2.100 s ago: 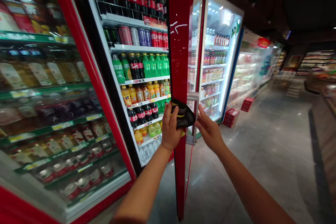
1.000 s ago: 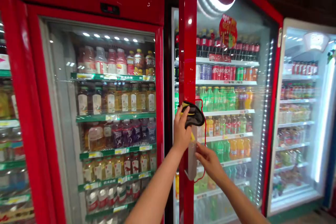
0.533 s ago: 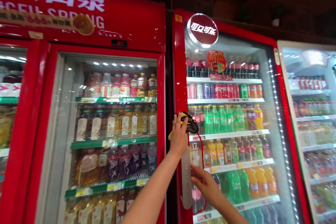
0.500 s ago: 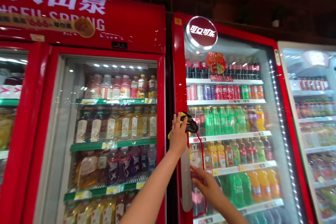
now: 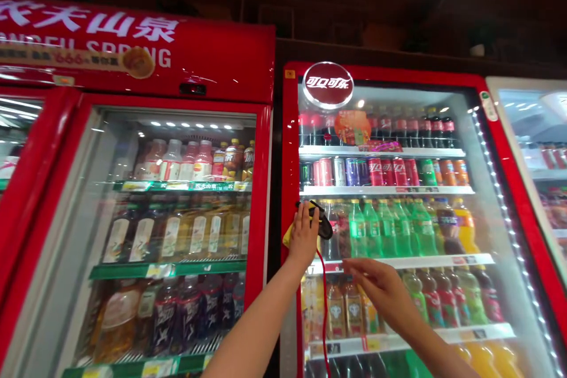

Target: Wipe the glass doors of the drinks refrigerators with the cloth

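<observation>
Cloth, black and yellow [image 5: 325,228], sits at the red frame [image 5: 290,147] of the cooler door [image 5: 514,156], now swung shut, left grip [image 5: 305,242] grasping it, red cord [image 5: 325,307] trailing below, right grip [image 5: 381,286] released, loose-fingered, off the handle [image 5: 289,331].

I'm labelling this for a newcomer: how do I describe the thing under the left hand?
Find the red cooler with the round sign. Partway down its left edge, the left hand covers part of a black and yellow item. Unlike the bottles and cans, it sits outside the glass, above a hanging red cord.
</observation>
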